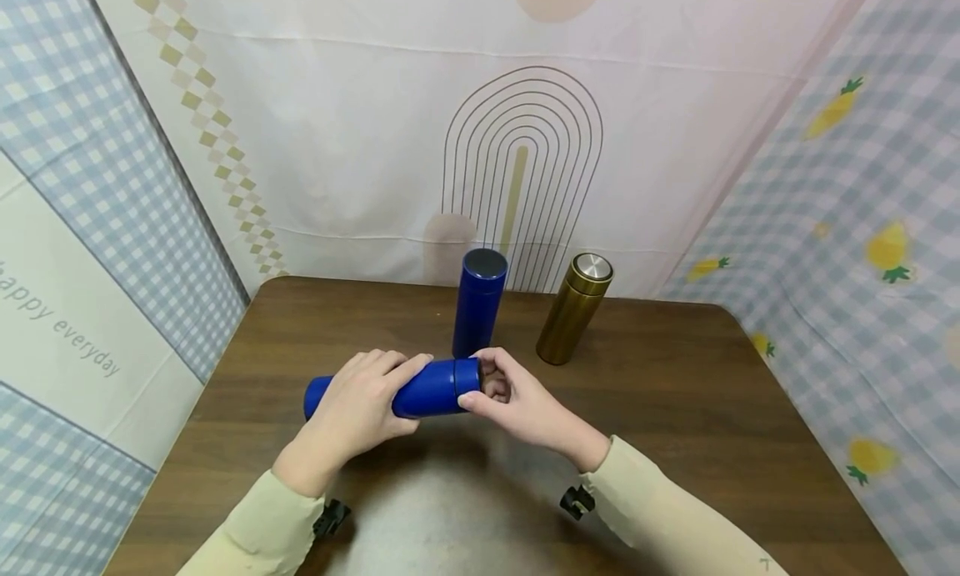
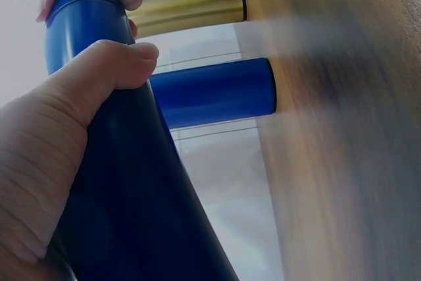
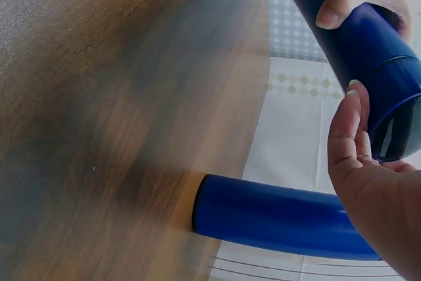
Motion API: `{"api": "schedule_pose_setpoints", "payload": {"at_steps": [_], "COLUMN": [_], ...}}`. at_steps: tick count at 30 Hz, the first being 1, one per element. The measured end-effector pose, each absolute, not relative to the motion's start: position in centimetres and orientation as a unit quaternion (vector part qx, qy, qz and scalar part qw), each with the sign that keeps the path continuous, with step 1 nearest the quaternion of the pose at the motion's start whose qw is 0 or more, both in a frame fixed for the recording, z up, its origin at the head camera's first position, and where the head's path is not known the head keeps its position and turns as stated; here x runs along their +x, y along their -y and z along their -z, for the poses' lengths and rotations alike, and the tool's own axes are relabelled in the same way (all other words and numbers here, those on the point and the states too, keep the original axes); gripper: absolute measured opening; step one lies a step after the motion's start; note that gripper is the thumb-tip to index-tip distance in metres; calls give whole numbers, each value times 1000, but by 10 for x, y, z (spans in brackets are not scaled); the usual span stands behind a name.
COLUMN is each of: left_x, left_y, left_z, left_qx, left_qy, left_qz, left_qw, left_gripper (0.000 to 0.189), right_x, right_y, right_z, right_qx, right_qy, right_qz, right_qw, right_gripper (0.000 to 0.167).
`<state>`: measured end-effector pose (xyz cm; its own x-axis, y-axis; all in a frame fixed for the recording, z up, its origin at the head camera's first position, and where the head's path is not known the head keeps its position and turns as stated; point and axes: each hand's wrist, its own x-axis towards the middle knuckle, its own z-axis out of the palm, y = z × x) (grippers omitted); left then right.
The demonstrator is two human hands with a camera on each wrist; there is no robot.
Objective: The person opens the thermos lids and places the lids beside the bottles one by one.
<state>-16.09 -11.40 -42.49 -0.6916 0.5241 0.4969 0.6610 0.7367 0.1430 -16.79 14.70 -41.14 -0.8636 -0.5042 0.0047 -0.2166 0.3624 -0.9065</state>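
A blue thermos flask [image 1: 427, 390] is held sideways above the table's middle. My left hand [image 1: 360, 401] grips its body from above, the thumb [image 2: 125, 64] lying along the near side in the left wrist view. At the other end is the lid [image 1: 467, 376], set off by a thin seam. My right hand [image 1: 525, 401] pinches this lid between thumb and fingertips. The lid's dark, glossy top [image 3: 395, 133] shows in the right wrist view, facing the right palm.
Just behind the hands, a second blue thermos flask [image 1: 477, 313] stands upright on the brown wooden table [image 1: 645, 443]. To its right stands a gold thermos flask [image 1: 572, 313] with a silver top. Patterned cloth [image 1: 360, 142] hangs along the table's back edge and both sides.
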Motion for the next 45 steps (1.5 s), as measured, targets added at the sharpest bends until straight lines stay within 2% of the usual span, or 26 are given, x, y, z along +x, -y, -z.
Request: {"api": "schedule_pose_setpoints", "payload": {"at_steps": [6, 14, 21, 30, 36, 45], "left_x": [-161, -160, -159, -157, -158, -159], "left_y": [115, 116, 112, 112, 113, 114], "left_z": [425, 428, 430, 427, 429, 430], "left_qx": [-320, -296, -295, -302, -307, -317], "left_qy": [911, 925, 921, 924, 921, 916], "left_qz": [164, 193, 205, 168, 170, 161], "left_qw": [201, 139, 148, 162, 169, 189], "left_gripper": [80, 78, 78, 82, 84, 85], "right_x": [-168, -166, -166, -163, -164, -165], "right_y": [-149, -149, -148, -144, -145, -148], "right_z": [412, 409, 406, 400, 406, 409], "right_qx": [-255, -352, -279, -175, -181, -207], "right_qy": [-818, -840, -845, -864, -860, -846], "right_qz": [498, 409, 448, 457, 460, 475], "right_qw": [132, 61, 88, 122, 128, 127], "right_gripper": [56, 64, 79, 53, 50, 56]}}
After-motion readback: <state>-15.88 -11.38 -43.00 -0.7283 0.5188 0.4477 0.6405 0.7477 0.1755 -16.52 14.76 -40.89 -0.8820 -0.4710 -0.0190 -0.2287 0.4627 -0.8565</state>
